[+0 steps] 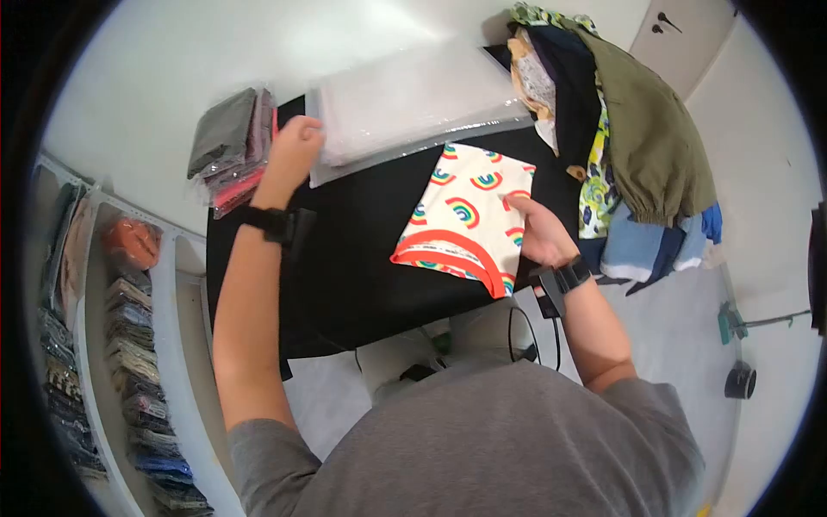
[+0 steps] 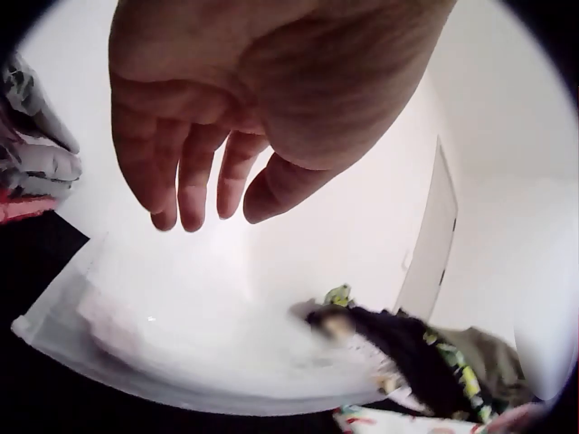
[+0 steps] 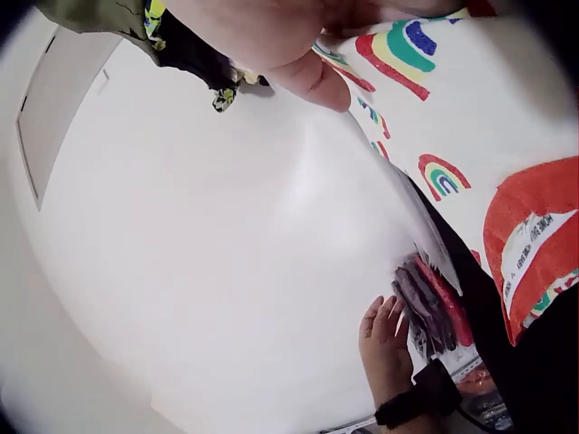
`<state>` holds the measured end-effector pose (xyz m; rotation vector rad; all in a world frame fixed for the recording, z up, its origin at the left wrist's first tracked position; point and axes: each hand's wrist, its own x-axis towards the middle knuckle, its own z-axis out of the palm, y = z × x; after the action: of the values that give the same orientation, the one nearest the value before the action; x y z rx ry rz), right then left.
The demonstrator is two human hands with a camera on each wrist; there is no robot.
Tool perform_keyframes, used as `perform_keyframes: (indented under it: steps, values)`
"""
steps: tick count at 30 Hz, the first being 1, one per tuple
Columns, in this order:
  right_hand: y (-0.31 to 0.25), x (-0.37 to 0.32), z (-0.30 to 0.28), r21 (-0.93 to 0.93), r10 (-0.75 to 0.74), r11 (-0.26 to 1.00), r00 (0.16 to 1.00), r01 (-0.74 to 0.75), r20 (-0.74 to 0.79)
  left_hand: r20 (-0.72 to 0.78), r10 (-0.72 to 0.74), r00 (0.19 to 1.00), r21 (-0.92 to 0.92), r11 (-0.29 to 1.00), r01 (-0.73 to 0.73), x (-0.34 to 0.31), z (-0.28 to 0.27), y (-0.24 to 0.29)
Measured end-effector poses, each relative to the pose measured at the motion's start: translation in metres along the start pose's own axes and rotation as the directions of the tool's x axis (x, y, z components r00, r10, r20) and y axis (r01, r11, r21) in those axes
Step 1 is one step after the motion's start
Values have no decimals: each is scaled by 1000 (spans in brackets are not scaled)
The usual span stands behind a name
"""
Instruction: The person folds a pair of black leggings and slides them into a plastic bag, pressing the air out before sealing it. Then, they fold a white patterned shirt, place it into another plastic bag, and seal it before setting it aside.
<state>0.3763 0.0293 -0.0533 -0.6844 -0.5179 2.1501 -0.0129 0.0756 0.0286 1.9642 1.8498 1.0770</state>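
Note:
A folded white shirt (image 1: 465, 207) with rainbow prints and a red neckband is in my right hand (image 1: 546, 234). The thumb (image 3: 317, 81) lies over its edge while the other fingers go underneath, mostly hidden. In the right wrist view the red neckband (image 3: 511, 208) shows a printed label inside. My left hand (image 1: 297, 148) is raised near the left edge of a stack of clear plastic bags (image 1: 413, 103). Seen from the left wrist, its fingers (image 2: 192, 181) hang loosely bent and hold nothing, above the bags (image 2: 199, 344).
Bagged folded garments (image 1: 228, 142) are piled at the table's back left. Loose clothes, with olive trousers (image 1: 650, 121) on top, heap over the right side. Shelves (image 1: 129, 345) of packed clothing stand on the left. The table has a black cover (image 1: 345, 250).

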Motion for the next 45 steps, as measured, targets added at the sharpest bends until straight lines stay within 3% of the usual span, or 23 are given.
perform_keyframes:
  steps: [2,4,6,8,16,18,23,25,26,29,32,33,36,40,42,45]
  values:
    - [5,-12,1,-1,-20,1000,999,20,-50,37,141,989,246,958,-146,15,32,-30]
    - [6,-13,1,-37,-9,999,997,7,-75,83,190,978,334,919,-207,16,51,-44]
    - [7,-11,-3,-32,-8,999,998,6,-68,154,240,958,285,918,-276,15,61,-47]
    - [8,-9,-9,-24,-6,1000,999,5,-51,114,200,973,412,882,-229,13,68,-38]
    - [1,-9,-5,20,29,999,1000,-29,-6,57,203,977,555,808,-200,35,92,-43]
    - [0,-10,-3,-53,34,998,999,-35,-11,124,17,992,626,774,-91,40,95,-43]
    - [3,-10,5,-102,-9,995,998,3,-56,77,54,996,600,795,-90,35,91,-36]
    - [3,-11,12,-94,38,995,997,-43,-62,43,221,974,506,836,-212,32,86,-36]
    - [3,-9,12,-98,28,995,998,-33,-55,37,230,972,508,834,-216,34,85,-36]
    - [9,-2,-5,-151,5,988,997,-17,-78,47,116,992,584,803,-121,37,88,-35]
    - [12,-3,-10,-115,0,993,996,-10,-85,29,96,995,654,751,-91,40,89,-32]
    - [12,-3,-9,-118,-4,993,996,-6,-88,-21,149,989,608,787,-106,39,90,-32]
    - [11,-7,-8,-139,-11,990,992,-6,-125,-3,131,991,597,796,-104,25,92,-13]
    - [15,-27,1,-24,-97,995,995,97,-12,134,70,989,584,801,-136,-18,85,24]
    - [8,-54,11,-27,-229,973,973,228,-26,166,58,984,566,812,-144,-45,83,52]
    - [-8,-95,11,-64,-413,910,909,410,-54,330,10,944,504,844,-185,-80,82,92]
